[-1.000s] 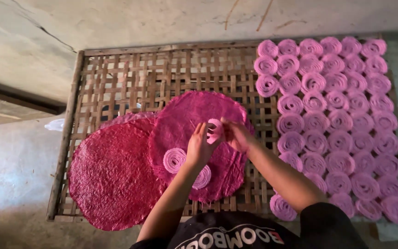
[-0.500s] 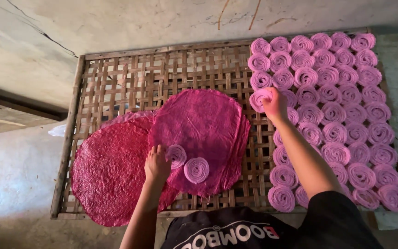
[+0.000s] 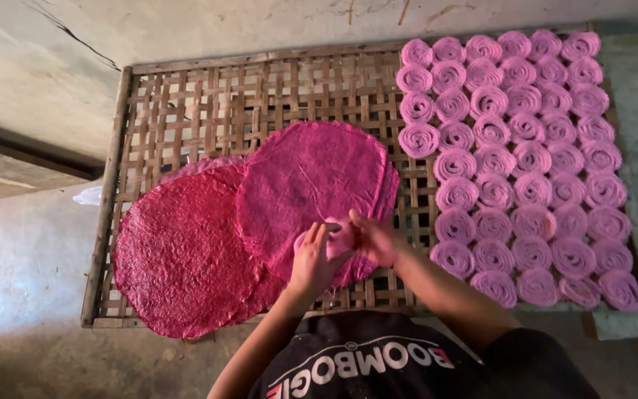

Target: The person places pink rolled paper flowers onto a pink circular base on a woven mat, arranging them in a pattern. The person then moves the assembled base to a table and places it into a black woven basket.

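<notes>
My left hand [image 3: 311,260] and my right hand [image 3: 374,238] meet at the near edge of a round magenta sheet [image 3: 311,181], both closed around a small pink roll [image 3: 340,238] between them. That sheet tops a stack and overlaps a larger, redder round sheet [image 3: 179,255] on the left. Everything lies on a woven bamboo tray [image 3: 260,89]. To the right, several rows of pink spiral rolls [image 3: 511,155] cover the tray.
A plastered wall [image 3: 186,29] runs behind the tray. Grey concrete floor [image 3: 23,258] lies to the left, with a wooden ledge [image 3: 9,174] at the far left. A dark shirt fills the bottom of the view.
My right hand came back from the rows of spiral rolls on the right to the sheet's near edge. Both hands now meet around one pink roll.
</notes>
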